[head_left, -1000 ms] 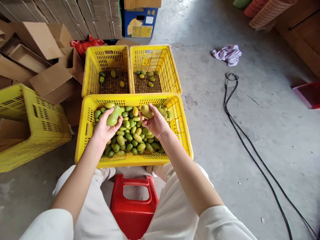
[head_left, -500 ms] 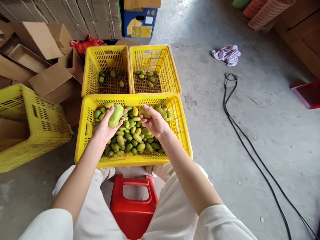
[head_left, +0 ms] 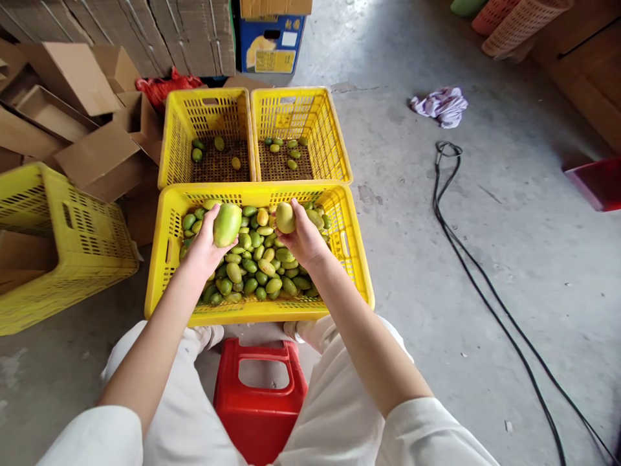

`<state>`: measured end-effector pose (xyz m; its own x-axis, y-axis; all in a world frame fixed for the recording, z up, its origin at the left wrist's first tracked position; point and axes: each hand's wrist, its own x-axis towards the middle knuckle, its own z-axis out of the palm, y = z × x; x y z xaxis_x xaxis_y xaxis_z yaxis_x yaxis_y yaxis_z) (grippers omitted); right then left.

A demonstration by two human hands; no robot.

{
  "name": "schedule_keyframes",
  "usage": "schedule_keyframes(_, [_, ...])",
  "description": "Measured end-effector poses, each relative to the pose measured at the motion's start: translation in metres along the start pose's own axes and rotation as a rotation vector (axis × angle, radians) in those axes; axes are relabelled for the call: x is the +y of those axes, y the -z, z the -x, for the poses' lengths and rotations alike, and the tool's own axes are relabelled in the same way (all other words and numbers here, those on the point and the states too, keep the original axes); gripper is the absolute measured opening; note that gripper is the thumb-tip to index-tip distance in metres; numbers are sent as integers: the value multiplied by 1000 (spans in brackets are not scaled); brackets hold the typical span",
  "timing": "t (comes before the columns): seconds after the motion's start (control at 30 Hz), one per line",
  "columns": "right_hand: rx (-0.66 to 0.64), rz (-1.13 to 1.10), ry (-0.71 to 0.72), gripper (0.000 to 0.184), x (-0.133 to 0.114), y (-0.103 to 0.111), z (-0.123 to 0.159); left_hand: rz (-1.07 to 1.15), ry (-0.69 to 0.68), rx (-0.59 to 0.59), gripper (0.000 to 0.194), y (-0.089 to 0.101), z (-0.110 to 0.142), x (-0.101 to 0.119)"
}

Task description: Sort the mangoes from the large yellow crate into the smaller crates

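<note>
I had the left hand point(head_left: 204, 249) curled around a large green fruit point(head_left: 227, 224), thumb along its near-left side. The right hand point(head_left: 305, 238) gripped a smaller, duller green fruit point(head_left: 285, 217), thumb on its right side and fingers beneath. Both hands were full, and the 2 held fruits stood apart from each other, lifted over the front crate point(head_left: 259, 315), seen toward its far edge, 1 on either side of the middle.

Under them I saw a pile of small fruits point(head_left: 259, 264), mostly green with a few yellowish, reaching the crate's near edge. A bigger fruit point(head_left: 315, 219) lay near its far right corner.

Against that crate's far edge stood 2 more yellow crates side by side: the far left crate point(head_left: 169, 139) carried 4 fruits, and the far right crate point(head_left: 337, 142) a small scatter, mostly toward its far edge.

A red stool point(head_left: 262, 421) sat near the front crate's near edge, between the person's legs. To the left I made out a tilted yellow crate point(head_left: 99, 239) and loose cardboard boxes point(head_left: 97, 155); to the right, a black cable point(head_left: 468, 262) and a crumpled cloth point(head_left: 442, 107) lay on the floor point(head_left: 392, 246).
</note>
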<state>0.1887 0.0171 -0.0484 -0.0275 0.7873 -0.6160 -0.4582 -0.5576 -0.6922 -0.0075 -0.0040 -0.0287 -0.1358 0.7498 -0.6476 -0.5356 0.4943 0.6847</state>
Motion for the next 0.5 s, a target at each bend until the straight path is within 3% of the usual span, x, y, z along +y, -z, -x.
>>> schedule_keyframes(0.13, [-10, 55, -19, 48, -2, -3, 5, 2, 51, -57, 34, -5, 6, 2])
schedule_keyframes(0.27, [-63, 74, 50, 54, -2, -4, 9, -46, -42, -83, 34, -3, 9, 2])
schedule_keyframes(0.37, [-85, 61, 49, 46, -3, -2, 9, -100, -105, -112, 39, 0, 9, 2])
schedule_keyframes(0.5, [-114, 31, 59, 35, -5, -2, 11, -147, -91, -135, 39, 1, 11, 1])
